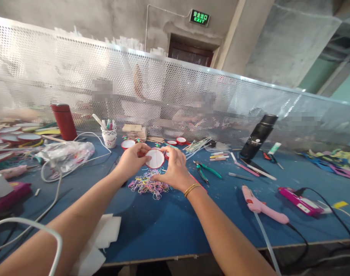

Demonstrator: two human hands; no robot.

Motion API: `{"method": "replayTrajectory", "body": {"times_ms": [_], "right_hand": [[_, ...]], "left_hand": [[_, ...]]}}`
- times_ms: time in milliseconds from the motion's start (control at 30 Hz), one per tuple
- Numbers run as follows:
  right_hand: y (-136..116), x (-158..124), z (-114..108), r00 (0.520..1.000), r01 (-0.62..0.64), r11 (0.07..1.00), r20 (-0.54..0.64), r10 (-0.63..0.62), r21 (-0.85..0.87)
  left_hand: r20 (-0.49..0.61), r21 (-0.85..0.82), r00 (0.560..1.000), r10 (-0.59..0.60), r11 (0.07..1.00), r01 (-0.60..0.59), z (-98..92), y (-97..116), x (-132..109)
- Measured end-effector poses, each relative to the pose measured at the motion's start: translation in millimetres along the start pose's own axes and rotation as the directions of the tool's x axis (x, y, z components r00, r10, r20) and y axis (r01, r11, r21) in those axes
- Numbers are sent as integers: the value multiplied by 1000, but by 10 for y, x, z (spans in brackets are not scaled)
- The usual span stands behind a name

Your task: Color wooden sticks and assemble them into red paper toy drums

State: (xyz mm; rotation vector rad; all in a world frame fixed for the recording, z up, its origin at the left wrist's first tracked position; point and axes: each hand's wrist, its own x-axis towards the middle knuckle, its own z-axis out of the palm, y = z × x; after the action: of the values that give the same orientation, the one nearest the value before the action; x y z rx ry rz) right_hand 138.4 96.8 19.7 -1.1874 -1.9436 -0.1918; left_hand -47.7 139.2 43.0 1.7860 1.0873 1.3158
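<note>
Beneath both hands a rubber band pile [147,185], pliers [206,171] right, cup [109,137] left

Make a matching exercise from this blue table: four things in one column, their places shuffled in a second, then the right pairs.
Things:
1. red bottle
2. black bottle
3. pink glue gun
4. white disc

Places:
a. held between the left hand and the right hand
b. back left, by the screen
c. lying on the right, towards the front edge of the table
d. back right, by the screen

Pairs: 1-b, 2-d, 3-c, 4-a
</note>
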Motion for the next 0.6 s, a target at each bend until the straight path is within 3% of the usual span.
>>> {"method": "replayTrajectory", "body": {"times_ms": [233, 600], "right_hand": [[20, -8, 52, 999, -17, 1000, 44, 16, 20], [-55, -10, 28, 999, 42, 999, 27, -42, 8]], "left_hand": [[159, -80, 987, -3, 997, 16, 66, 84, -68], [187, -47, 982, 2, 999, 7, 79, 118, -95]]}}
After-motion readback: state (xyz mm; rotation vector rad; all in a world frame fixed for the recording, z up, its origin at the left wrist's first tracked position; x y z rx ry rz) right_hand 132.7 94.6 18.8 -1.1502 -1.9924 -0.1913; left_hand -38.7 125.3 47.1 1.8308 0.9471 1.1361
